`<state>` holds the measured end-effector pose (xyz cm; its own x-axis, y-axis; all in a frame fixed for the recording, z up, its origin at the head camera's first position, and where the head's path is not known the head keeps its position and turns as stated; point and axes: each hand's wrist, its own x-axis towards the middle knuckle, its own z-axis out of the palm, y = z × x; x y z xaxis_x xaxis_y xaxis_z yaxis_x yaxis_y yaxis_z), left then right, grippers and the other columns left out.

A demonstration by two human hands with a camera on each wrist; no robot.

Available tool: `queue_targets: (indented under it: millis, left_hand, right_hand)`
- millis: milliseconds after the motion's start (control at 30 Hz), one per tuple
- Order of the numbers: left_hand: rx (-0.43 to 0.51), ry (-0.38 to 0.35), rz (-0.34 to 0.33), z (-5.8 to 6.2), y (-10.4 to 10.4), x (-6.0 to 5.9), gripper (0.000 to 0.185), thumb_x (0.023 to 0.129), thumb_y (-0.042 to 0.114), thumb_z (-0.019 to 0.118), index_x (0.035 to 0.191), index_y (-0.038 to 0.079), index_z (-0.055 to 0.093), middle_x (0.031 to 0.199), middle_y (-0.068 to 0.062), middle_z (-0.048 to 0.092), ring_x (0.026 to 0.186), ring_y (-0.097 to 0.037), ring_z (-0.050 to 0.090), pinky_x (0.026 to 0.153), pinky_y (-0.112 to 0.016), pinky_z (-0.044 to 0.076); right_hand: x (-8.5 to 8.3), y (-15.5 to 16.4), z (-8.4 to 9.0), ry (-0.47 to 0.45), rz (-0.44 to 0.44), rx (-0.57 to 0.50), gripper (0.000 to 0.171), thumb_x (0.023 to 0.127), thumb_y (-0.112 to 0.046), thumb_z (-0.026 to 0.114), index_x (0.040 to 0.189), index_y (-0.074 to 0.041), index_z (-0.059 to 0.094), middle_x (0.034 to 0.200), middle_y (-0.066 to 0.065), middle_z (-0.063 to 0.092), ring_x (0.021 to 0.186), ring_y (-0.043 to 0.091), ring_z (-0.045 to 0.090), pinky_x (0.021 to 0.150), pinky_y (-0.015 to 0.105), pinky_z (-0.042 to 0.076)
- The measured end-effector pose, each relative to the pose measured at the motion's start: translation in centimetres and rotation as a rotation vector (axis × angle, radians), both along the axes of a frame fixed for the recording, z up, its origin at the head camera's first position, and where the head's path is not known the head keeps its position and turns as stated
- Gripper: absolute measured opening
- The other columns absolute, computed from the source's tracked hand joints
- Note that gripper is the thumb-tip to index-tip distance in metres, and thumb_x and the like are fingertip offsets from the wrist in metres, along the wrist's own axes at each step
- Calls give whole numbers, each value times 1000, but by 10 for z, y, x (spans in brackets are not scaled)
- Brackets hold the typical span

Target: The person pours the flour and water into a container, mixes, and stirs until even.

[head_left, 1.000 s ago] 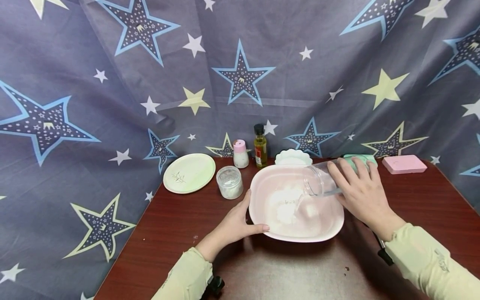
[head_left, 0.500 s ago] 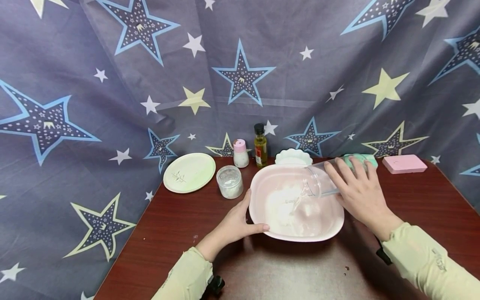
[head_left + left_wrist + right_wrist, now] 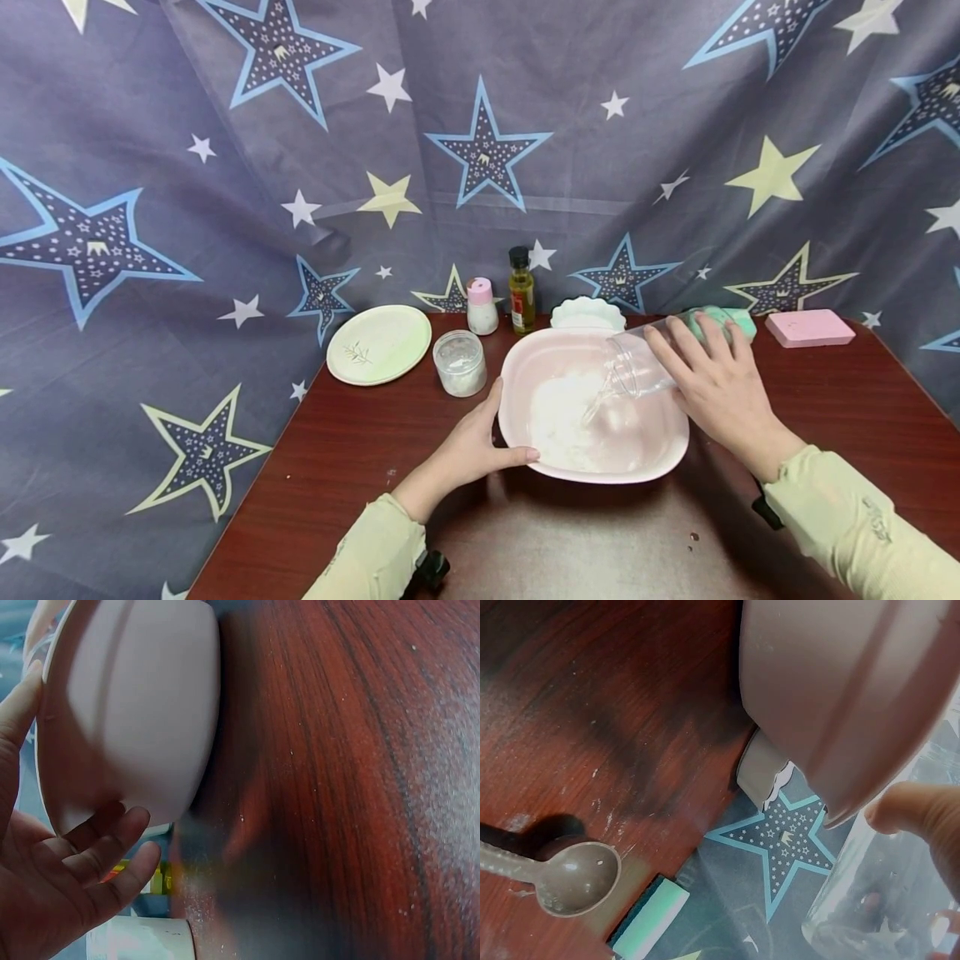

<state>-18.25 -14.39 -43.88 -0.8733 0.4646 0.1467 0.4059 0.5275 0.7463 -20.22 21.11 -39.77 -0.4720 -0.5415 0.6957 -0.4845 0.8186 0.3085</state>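
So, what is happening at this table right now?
A person is pouring water from a clear cup into a pink bowl that holds white powder. The right hand grips the tilted cup over the bowl, and a thin stream is falling. The left hand rests against the bowl's near left rim and steadies it. Behind the bowl stand a small jar, a shaker, an oil bottle and a green plate.
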Motion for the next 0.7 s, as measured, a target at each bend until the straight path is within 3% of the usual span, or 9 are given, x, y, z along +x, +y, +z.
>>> queue_targets:
  millis: [233,500,700]
  left_hand:
    - [4,6,-8,0,-1,0,117,75,45,83,157,7,10,156,-13,29,136,-21,39,107,-43,35]
    - [-5,26,-12,1,0,0,117,75,43,84,157,7,9,155,-15,32,132,-20,42,106,-43,37]
    - [-7,24,-8,0,0,0,117,74,43,84,157,7,10,154,-15,33,132,-20,43,106,-43,36]
  right_hand:
    - [0,-2,0,11,7,-11,56,84,-15,35,137,-6,50,128,25,49,116,52,43,87,67,32]
    - [0,-6,1,71,-1,-18,46,93,-8,34,135,-12,54,128,22,53,118,48,46,90,67,34]
    - [2,-5,1,45,-11,-3,48,94,-7,33,138,-13,52,131,22,51,122,48,43,94,68,31]
